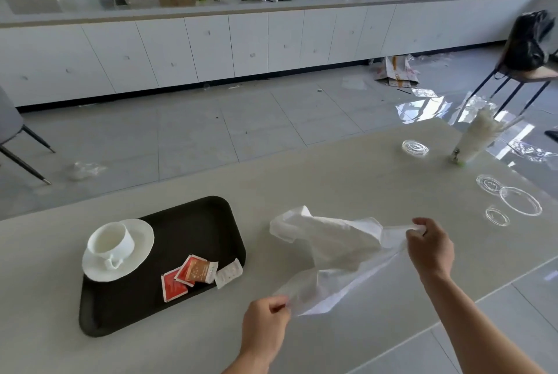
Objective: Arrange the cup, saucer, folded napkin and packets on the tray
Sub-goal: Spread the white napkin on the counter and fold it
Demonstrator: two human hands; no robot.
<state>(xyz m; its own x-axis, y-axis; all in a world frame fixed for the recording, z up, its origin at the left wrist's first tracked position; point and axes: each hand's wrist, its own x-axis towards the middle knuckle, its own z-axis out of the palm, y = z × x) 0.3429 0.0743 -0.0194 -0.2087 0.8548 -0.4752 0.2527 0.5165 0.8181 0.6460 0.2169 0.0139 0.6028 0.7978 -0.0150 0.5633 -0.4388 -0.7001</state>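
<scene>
head | tray point(193, 222) on table point(347, 168): cup point(110, 240) on saucer point(139, 234) at its left end, handle toward viewer; packets point(193, 272) at near edge | napkin point(335, 247) unfolded, off tray to its right, stretched near-left to far-right | left hand point(265, 325) pinches near corner | right hand point(430, 245) pinches far corner

Black tray point(193, 222) lower left of frame, on pale table point(347, 168). White cup point(110, 242) upright on saucer point(137, 240) at tray's left end, saucer overhanging rim. Red and white packets point(196, 272) overlapping at tray's near right edge. White napkin point(329, 248) unfolded, right of tray, stretched between hands: left hand point(265, 325) pinching near corner, right hand point(430, 245) pinching far corner. Clear lids point(519, 201) right edge of frame.
</scene>
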